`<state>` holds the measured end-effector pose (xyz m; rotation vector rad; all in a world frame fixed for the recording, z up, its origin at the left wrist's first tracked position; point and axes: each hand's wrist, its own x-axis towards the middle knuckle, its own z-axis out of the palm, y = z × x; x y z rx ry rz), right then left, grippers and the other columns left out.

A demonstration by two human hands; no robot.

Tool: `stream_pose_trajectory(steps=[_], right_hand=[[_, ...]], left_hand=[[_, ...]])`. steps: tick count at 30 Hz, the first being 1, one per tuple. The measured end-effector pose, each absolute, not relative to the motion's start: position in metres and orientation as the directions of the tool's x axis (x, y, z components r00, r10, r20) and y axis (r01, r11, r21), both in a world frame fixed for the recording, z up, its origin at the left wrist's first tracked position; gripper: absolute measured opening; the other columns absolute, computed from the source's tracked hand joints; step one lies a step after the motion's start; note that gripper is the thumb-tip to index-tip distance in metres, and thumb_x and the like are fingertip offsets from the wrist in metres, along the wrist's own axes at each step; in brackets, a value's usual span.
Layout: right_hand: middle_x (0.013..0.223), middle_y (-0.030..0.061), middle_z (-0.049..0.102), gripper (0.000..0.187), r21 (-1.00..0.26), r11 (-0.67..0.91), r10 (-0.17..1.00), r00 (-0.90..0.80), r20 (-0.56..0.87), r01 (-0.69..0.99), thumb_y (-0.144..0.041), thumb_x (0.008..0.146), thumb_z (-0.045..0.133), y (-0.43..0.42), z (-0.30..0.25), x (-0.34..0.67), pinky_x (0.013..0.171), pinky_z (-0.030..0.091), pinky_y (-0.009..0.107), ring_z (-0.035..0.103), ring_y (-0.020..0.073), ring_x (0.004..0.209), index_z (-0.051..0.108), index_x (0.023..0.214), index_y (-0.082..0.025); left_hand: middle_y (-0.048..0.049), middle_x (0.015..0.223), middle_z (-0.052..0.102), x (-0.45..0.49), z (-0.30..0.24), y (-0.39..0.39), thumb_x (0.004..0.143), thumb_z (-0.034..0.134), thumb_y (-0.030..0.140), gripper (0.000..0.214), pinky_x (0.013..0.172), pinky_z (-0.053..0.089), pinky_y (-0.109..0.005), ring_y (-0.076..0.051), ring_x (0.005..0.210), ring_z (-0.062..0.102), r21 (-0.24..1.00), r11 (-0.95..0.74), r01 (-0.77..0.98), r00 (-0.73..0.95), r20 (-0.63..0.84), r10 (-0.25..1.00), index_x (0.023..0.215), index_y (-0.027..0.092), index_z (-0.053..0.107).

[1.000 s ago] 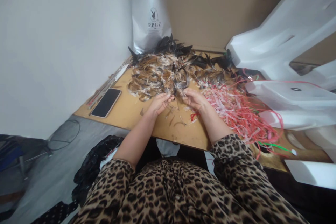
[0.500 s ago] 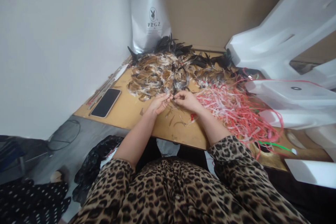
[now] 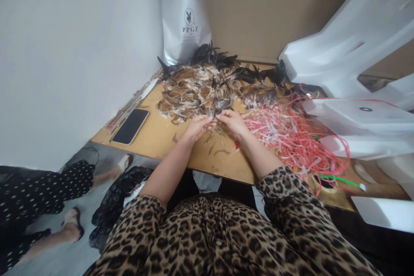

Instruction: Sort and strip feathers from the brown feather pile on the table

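Brown, black and pale feathers (image 3: 190,90), one loose heap: just beyond the grip, near edge at the fingertips.

Left hand (image 3: 199,127) and right hand (image 3: 232,121), one pair, bare: fingertips nearly meeting. A second ago a clear gap parts them; now the right hand is drawn in toward the left, much as half a second ago. Right thumb and finger together in a pinch; anything between them is too small to make out. Left fingers curled inward; whether they clamp on a feather, cannot tell.

Heap and ribbon, unchanged in place. Newly in fuller view, low and well to the left of the grip: a person's dotted trousers (image 3: 61,185) and two pale shoes (image 3: 71,219); half a second ago only one shoe shows.

Loose wisps (image 3: 215,148), several: on the table (image 3: 174,151), just nearer than the grip.

Ribbon (image 3: 287,131), pink, red and white, tangled: right of the grip, beside the right forearm.

Phone (image 3: 131,126), dark screen: left of the grip, well apart.

Bag (image 3: 184,4), silver, lettered PPGZ: upright beyond the grip, behind the heap.
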<state>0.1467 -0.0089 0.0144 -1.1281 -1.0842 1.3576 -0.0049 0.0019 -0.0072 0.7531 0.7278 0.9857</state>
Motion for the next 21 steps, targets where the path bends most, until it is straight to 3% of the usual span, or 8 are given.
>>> stream_pose_trajectory(steps=[7,16,21], right_hand=[[0.060,-0.0033,0.058,0.030,-0.991,-0.022,1.000,-0.007,-0.021,-0.129,-0.039,0.054,0.073,-0.007,0.007,0.142,0.057,0.040,0.023,0.050,0.0086,0.055,0.054,0.063,-0.017],[0.057,-0.0037,0.055,0.029,-1.000,0.011,1.000,-0.003,0.011,-0.007,-0.041,0.056,0.069,-0.007,0.011,0.145,0.054,0.037,0.022,0.045,0.0076,0.052,0.056,0.063,-0.016],[0.057,-0.0020,0.057,0.029,-0.965,0.045,0.996,-0.091,0.022,0.258,-0.042,0.062,0.066,-0.008,0.019,0.162,0.054,0.035,0.023,0.043,0.0076,0.051,0.064,0.069,-0.014]], left_hand=[[-0.0058,0.072,0.068,-0.004,-0.009,0.001,0.069,0.069,0.019,0.015,0.051,0.043,-0.014,-0.007,0.059,0.062,0.864,0.337,-0.374,0.390,-0.184,0.902,0.078,0.008,0.063],[-0.0065,0.069,0.067,-0.001,-0.005,-0.001,0.063,0.073,0.028,0.023,0.050,0.044,-0.017,-0.008,0.055,0.060,0.951,0.202,-0.233,0.325,-0.119,0.938,0.072,0.009,0.063],[-0.0053,0.068,0.067,-0.005,-0.005,0.002,0.065,0.071,0.028,0.021,0.052,0.043,-0.016,-0.006,0.054,0.058,0.925,0.195,-0.325,0.247,-0.115,0.962,0.071,0.010,0.061]])
